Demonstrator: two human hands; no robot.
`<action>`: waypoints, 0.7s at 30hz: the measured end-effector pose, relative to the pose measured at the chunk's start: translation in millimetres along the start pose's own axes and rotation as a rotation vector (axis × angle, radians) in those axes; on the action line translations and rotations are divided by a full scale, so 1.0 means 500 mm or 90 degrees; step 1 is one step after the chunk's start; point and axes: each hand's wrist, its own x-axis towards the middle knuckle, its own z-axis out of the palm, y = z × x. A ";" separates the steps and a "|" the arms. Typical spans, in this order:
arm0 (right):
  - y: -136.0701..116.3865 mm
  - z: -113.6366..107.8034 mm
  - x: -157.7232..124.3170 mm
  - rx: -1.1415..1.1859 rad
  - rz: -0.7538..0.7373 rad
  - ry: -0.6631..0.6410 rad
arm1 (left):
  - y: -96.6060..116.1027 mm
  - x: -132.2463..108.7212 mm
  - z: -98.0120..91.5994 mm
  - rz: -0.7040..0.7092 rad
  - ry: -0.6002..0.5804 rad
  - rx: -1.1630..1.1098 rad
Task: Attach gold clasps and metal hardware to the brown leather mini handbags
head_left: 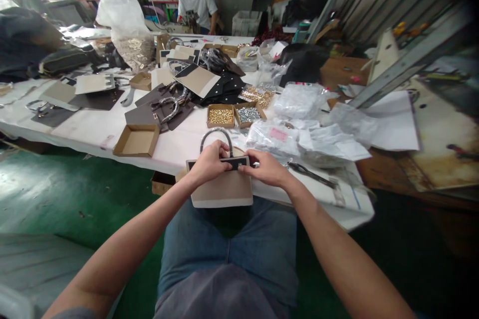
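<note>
A beige handbag panel (222, 190) with a dark strip along its top hangs over the table's front edge, above my lap. From its top rises a dark, plastic-wrapped loop handle (217, 130). My left hand (212, 162) is closed on the panel's upper edge near the handle, thumb lying on the dark strip. At the right top corner my right hand (265, 167) pinches the same edge, its thumb beside a small shiny metal piece on the strip. The fingers behind the panel are partly hidden.
Behind the panel stand small boxes of gold pieces (220, 116) and silver pieces (248, 113). An open cardboard box (136, 140) lies left. Pliers-like tool (311, 174) and plastic bags (275, 135) lie right. More bag panels (198, 79) are piled behind. A person (197, 2) sits across.
</note>
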 end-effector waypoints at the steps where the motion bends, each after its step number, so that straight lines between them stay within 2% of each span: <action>1: 0.002 -0.005 0.004 -0.001 0.000 -0.017 | 0.002 0.001 -0.001 0.000 -0.007 0.008; 6: 0.011 -0.007 0.026 0.129 0.054 -0.107 | -0.005 0.012 -0.002 -0.050 -0.033 -0.002; 11: 0.014 -0.003 0.025 0.241 0.141 -0.145 | -0.013 0.022 0.000 -0.057 -0.057 -0.016; 16: 0.020 -0.013 0.021 0.228 0.131 -0.202 | -0.012 0.027 0.001 -0.054 -0.094 -0.024; 21: 0.021 -0.010 0.024 0.269 0.116 -0.206 | 0.002 0.033 -0.005 -0.075 -0.118 -0.022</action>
